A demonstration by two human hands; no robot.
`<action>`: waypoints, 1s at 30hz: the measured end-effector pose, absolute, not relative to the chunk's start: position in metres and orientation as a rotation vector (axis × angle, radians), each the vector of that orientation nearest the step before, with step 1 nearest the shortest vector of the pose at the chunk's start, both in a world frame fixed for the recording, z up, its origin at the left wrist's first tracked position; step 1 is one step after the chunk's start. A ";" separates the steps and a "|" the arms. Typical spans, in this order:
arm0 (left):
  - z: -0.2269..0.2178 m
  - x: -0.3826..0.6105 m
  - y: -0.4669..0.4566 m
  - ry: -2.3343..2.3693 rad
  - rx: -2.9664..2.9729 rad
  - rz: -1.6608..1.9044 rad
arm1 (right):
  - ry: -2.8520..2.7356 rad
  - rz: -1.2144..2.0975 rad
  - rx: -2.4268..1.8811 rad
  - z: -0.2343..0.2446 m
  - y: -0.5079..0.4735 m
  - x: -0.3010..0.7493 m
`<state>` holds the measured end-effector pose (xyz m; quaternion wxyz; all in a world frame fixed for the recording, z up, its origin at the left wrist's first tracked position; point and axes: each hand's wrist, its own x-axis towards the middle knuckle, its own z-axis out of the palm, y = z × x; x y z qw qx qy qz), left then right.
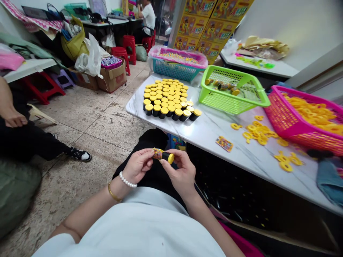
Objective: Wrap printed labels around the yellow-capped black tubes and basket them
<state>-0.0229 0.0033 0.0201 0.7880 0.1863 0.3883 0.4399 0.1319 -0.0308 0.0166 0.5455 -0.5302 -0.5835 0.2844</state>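
Note:
Over my lap, a small black tube with a yellow cap (pixel 167 157) lies tilted between my two hands, with a colourful printed label (pixel 158 154) around its left part. My left hand (pixel 139 164) pinches the labelled end between thumb and fingertips. The thumb and fingers of my right hand (pixel 182 170) close on the capped end. Whether the label is stuck down all round cannot be seen. Many like tubes with yellow caps (pixel 167 96) stand upright in a group on the white table (pixel 198 132). A stack of printed labels (pixel 224 143) lies near the table's front edge.
A green basket (pixel 227 103) holds several labelled tubes. Loose yellow plastic rings (pixel 258 132) lie beside a pink basket (pixel 300 132) full of similar pieces. A teal basket (pixel 174 69) stands at the back. Another person's hand (pixel 14 117) rests at the left.

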 end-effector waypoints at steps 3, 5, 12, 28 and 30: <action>0.023 -0.028 -0.001 0.926 0.477 1.063 | -1.335 0.746 -1.178 0.011 -0.030 0.134; 0.023 -0.033 -0.003 0.919 0.527 1.087 | -1.331 0.775 -1.143 0.011 -0.029 0.135; 0.018 -0.038 0.000 0.831 0.785 0.878 | -1.571 0.902 -1.148 0.014 -0.033 0.139; 0.004 -0.047 0.002 0.891 0.848 0.740 | -1.662 0.583 -1.199 0.001 -0.037 0.148; 0.007 -0.042 0.006 0.924 0.919 0.788 | -1.452 0.847 -1.300 -0.004 -0.031 0.142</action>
